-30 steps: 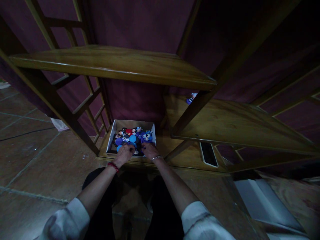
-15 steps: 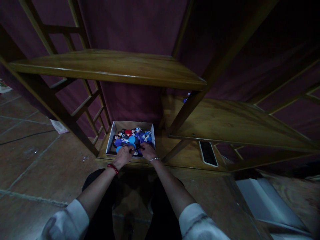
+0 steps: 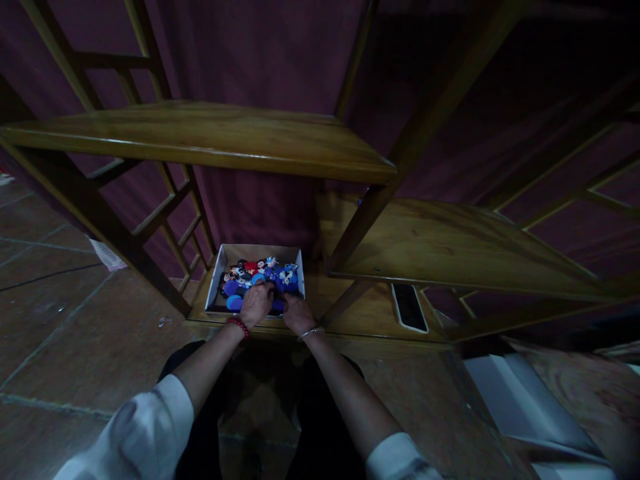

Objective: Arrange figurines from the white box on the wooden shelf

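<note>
- Box (image 3: 239, 252), open-topped: at my 12 o'clock, resting on the low shelf (image 3: 345, 297).
- Figures (image 3: 250, 269), many, mixed colours: piled inside the box, thickest from its 10 round to 3 o'clock.
- Disc (image 3: 233, 303), blue: inside the box, at its 8 o'clock, just beside my left hand.
- Left hand (image 3: 257, 303): over the box's 6 o'clock, fingers curled down among the pieces; whether clamped on one, I cannot tell.
- Right hand (image 3: 298, 315): at the box's 5 o'clock, fingers bent inward, near my left; grip hidden, cannot tell.
- Phone (image 3: 410, 308): low shelf, the box's 3 o'clock, well apart from both hands.
- Step in hand, by my judgement: handling pieces at the box's near side, both hands together.
- Next move, by my judgement: calls for light fingertips, neighbouring figures undisturbed, knuckles clear of the near wall.
</note>
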`<state>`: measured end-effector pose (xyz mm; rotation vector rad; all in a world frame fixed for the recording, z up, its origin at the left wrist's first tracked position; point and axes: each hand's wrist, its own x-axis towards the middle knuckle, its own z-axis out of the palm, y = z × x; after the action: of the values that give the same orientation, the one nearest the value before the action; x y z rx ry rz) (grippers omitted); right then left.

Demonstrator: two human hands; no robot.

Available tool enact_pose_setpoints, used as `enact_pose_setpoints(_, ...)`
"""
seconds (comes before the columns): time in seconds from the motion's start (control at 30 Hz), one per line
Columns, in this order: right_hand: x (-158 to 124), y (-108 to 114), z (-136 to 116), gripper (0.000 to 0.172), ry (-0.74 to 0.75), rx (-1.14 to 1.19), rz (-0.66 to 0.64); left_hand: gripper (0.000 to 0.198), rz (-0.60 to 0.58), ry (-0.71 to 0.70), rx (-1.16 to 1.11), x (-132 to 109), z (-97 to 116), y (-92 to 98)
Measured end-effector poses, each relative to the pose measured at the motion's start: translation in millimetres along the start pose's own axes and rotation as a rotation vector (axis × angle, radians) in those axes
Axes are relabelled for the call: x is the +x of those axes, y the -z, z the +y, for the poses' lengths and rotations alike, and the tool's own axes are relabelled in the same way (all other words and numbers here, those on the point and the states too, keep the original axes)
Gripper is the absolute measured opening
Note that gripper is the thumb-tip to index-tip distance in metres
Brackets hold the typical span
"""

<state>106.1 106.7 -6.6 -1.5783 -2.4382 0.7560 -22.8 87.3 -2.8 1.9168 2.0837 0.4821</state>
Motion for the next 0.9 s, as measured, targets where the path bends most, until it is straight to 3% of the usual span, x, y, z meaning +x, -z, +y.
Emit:
enact_pose_setpoints(0.33,-3,-3,4,0.036,0.021,0.024,0.099,0.039,0.07,0.016,0.024,29,15,-12.4)
enact_pose_setpoints(0.5,-1,-2,4,0.037,0.015,0.076,0.146,0.04,-0.055,0.015,0.069,41,18,-10.8)
enact_pose_setpoints(0.6,1,-1,4,0.036,0.015,0.106,0.191,0.036,-0.09,0.035,0.065,42,19,-8.4)
enact_pose_setpoints(0.9,21,-8,8,0.039,0.058,0.185,0.325,0.022,0.022,0.007,-0.055,32,10,-13.7)
